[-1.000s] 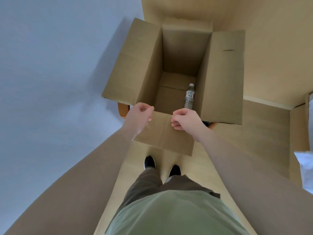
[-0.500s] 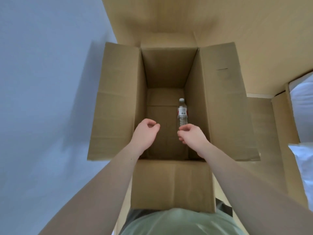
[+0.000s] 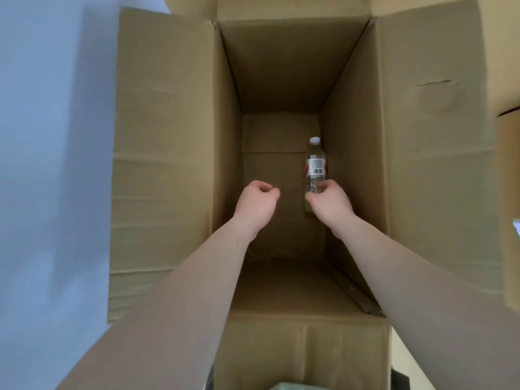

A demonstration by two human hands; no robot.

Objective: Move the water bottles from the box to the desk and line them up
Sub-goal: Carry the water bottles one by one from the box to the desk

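Note:
A single clear water bottle (image 3: 315, 164) with a white cap and a white-and-red label lies on the floor of a deep open cardboard box (image 3: 168, 164), against its right wall, cap pointing away from me. Both my arms reach down into the box. My right hand (image 3: 330, 204) hovers over the bottle's near end with loosely curled fingers and hides that end. It looks well above the bottle and holds nothing. My left hand (image 3: 257, 205) hangs beside it over the bare box floor, fingers loosely curled and empty.
The box's four flaps are folded outward; the near flap (image 3: 304, 350) hangs toward me. A pale wall (image 3: 50, 164) lies to the left. Light wooden surfaces (image 3: 503, 52) show beyond the right flap.
My head has moved in over the box, which now fills the view. Both hands have left the near flap and gone down inside; the right one now overlaps the bottle's near end.

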